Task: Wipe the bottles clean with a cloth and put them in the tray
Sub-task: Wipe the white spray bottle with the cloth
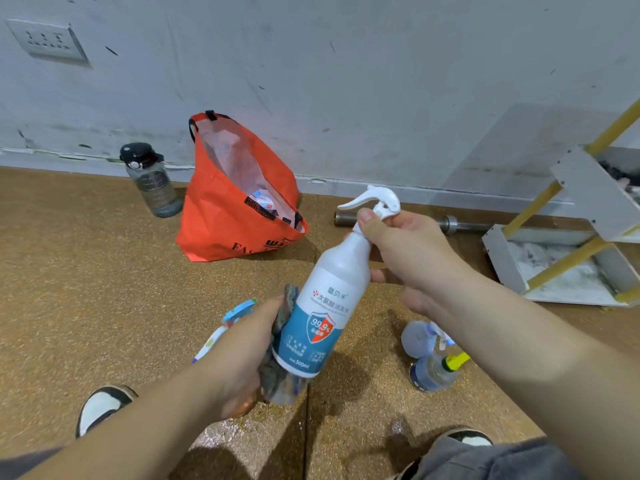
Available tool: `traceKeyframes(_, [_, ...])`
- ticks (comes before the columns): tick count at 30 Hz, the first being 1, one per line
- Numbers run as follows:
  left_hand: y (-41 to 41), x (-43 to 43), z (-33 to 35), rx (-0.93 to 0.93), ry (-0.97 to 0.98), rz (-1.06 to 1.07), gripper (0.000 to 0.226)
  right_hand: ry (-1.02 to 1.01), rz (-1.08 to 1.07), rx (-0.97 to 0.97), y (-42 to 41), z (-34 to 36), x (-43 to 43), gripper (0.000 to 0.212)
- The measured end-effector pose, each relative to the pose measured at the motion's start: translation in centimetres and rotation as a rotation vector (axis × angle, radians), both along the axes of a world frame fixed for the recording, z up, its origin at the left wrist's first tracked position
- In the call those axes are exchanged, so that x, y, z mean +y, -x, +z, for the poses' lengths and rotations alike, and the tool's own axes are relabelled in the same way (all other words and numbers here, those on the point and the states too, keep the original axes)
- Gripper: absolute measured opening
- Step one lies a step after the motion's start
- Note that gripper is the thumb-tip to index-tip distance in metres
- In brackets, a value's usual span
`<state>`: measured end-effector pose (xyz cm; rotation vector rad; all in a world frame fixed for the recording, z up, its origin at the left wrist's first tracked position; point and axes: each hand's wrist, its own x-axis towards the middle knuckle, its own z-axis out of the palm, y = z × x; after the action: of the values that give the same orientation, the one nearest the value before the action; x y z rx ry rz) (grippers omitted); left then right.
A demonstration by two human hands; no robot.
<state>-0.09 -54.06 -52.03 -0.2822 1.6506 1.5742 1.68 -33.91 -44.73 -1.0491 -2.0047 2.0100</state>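
Right hand (408, 247) clamped round spray bottle (325, 306) neck, tilted — left hand (242, 344) pressing grey cloth (280, 362) against its lower side, above floor (86, 289).

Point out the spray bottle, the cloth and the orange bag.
spray bottle (320, 327): head view, on its label.
cloth (282, 382): head view, lower fold under the bottle.
orange bag (214, 216): head view, front panel.
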Motion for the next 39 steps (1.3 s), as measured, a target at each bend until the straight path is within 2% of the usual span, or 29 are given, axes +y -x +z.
traceKeyframes(4, [-0.5, 0.1, -0.4, -0.116, -0.093, 0.038, 0.051, 0.014, -0.002, -0.002, 0.0, -0.4, 0.4, 0.025])
traceKeyframes(10, [0.0, 0.1, 1.7, -0.155, -0.113, -0.026, 0.052, 0.083, 0.325, 0.059, 0.0, 1.1, 1.4, 0.034])
traceKeyframes(13, [0.5, -0.1, 2.0, -0.156, -0.075, -0.014, 0.053, 0.103, 0.484, 0.116, -0.6, 1.2, 1.8, 0.031])
traceKeyframes(17, [0.4, -0.2, 2.2, -0.139, -0.041, 0.007, 0.050, 0.046, 0.408, 0.172, -0.6, 0.3, 1.4, 0.020])
traceKeyframes(22, [0.0, 0.8, 2.3, 0.081, 0.003, 0.058, 0.029, -0.080, 0.202, 0.090, -0.1, -0.5, 0.9, 0.023])
traceKeyframes(25, [-0.3, 1.2, 2.1, 0.230, 0.089, 0.059, 0.030, -0.089, 0.135, 0.056, 0.0, -0.2, 0.3, 0.027])
traceKeyframes(27, [-0.2, 1.2, 1.9, 0.335, 0.093, 0.064, 0.031, -0.101, 0.107, 0.049, 0.1, -0.2, 0.2, 0.038])
traceKeyframes(29, [0.0, 1.6, 2.1, 0.433, 0.027, 0.049, 0.032, -0.093, 0.099, 0.050, 0.1, -0.1, -0.2, 0.044])
traceKeyframes(34, [0.6, 2.9, 4.5, 0.557, -0.191, 0.078, 0.034, -0.076, 0.215, 0.025, -0.4, -0.7, -2.3, 0.028])
traceKeyframes(36, [0.8, 3.0, 4.8, 0.654, -0.194, 0.003, 0.032, -0.056, 0.236, 0.028, -0.4, -1.0, -2.7, 0.029])
traceKeyframes(39, [0.9, 2.6, 3.7, 1.014, -0.002, -0.235, 0.033, -0.011, 0.214, 0.023, -0.5, -0.8, -2.5, 0.028])
